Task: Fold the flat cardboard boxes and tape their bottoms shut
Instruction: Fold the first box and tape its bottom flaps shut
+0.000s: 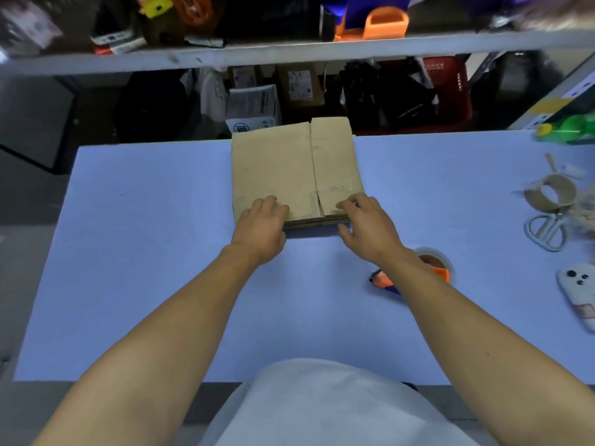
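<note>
A stack of flat brown cardboard boxes (289, 169) lies on the pale blue table (145, 252), reaching its far edge. My left hand (260, 226) rests on the near left part of the top box, fingers curled over its near edge. My right hand (367, 223) grips the near right corner, fingers on top and thumb below the edge. An orange tape dispenser with a tape roll (428, 272) sits on the table to the right, partly hidden by my right forearm.
At the right side of the table lie an empty tape core (550, 194), scissors (547, 230), a white phone (579, 294) and a green bottle (570, 128). A cluttered shelf (289, 53) runs behind the table, with boxes and a red basket below it.
</note>
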